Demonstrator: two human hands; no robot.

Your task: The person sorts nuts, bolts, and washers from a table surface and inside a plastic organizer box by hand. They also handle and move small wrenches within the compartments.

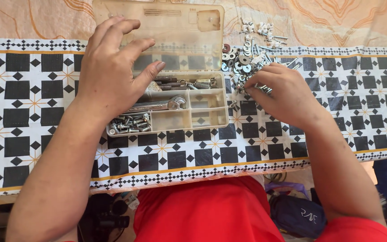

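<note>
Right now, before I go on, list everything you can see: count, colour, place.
compartment box: one, clear yellowed plastic, lid open, centre of the table
wrench: one, silver, in the box's long compartment
bolts: several, silver, front left compartment
spring: one, metal, back compartment
loose washers and screws: a pile, silver with a few white pieces, right of the box
tablecloth: one, black and white tiles with orange edging, covering the table
dark bag: one, on the floor below the table edge
left hand: over the box's left side, fingers spread, nothing held
right hand: fingertips in the loose pile; grip hidden
</note>
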